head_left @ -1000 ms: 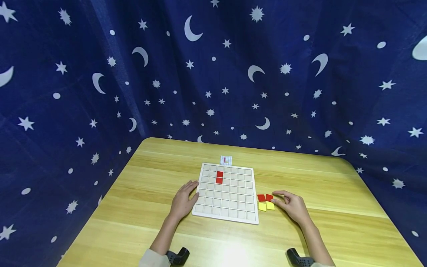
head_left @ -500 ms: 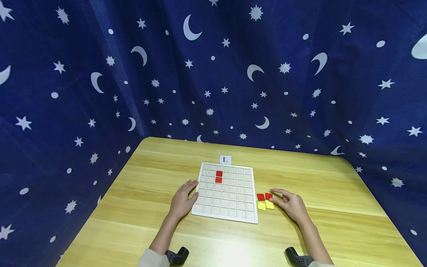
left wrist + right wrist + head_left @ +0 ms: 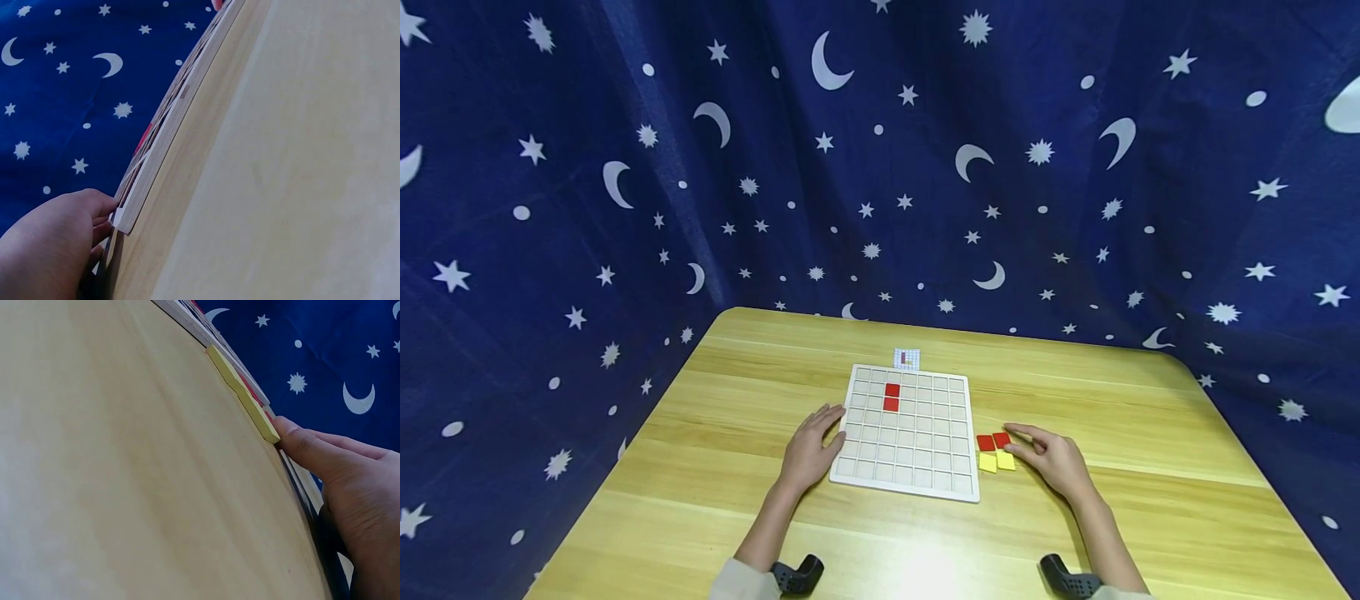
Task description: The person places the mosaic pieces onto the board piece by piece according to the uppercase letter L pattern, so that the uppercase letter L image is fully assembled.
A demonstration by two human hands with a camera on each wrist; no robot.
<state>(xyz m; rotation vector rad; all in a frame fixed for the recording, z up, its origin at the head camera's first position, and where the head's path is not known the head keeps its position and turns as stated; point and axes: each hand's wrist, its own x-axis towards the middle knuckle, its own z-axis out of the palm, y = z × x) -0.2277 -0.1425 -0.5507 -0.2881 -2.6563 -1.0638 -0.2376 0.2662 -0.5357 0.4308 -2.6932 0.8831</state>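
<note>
A white gridded board [image 3: 902,472] lies on the table with two red square tiles [image 3: 891,404] in its cells. My left hand [image 3: 808,450] rests against its left edge; in the left wrist view the thumb [image 3: 97,203] touches the board's side. To the right of the board are two yellow tiles [image 3: 1005,461] and, behind them, two more red tiles [image 3: 986,443]. My right hand [image 3: 1056,461] holds the right-hand red tile [image 3: 1002,439] between thumb and index finger, close to the table. In the right wrist view, the yellow tiles [image 3: 250,406] mostly hide the red ones.
A small card [image 3: 907,358] printed with a grid and coloured shape lies behind the board. The wooden table [image 3: 1112,400] reaches to a blue curtain [image 3: 925,167] with moons and stars. Black devices [image 3: 801,575] are strapped at both wrists.
The right-hand red tile has shifted slightly left and turned a little, with my right thumb and index finger following it. My left hand stays at the board's edge.
</note>
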